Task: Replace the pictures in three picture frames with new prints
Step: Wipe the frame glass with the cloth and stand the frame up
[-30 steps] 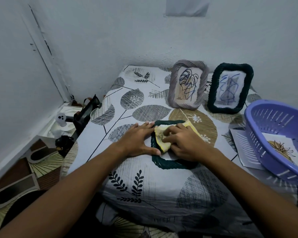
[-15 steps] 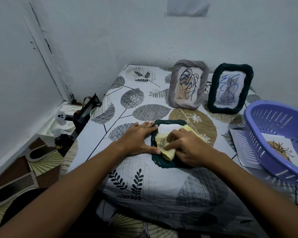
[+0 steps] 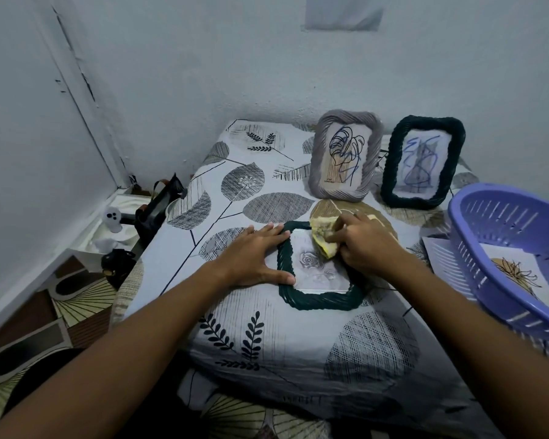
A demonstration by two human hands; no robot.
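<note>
At picture centre, the yellow cloth [image 3: 323, 237] gripped by the right hand [image 3: 366, 245] has been swept upward, uncovering the rose print in the flat frame [image 3: 317, 304] steadied by the flat, unclenched left hand [image 3: 254, 259].

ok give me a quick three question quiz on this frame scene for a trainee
1. True or false: the left hand rests flat on the left edge of the dark green frame lying flat.
2. What does the right hand grip? A) yellow cloth B) purple basket C) grey frame
3. How many frames stand upright at the back?

Key
1. True.
2. A, the yellow cloth, held over the lying frame's top right corner.
3. Two: the grey frame and the dark green standing frame.
</note>
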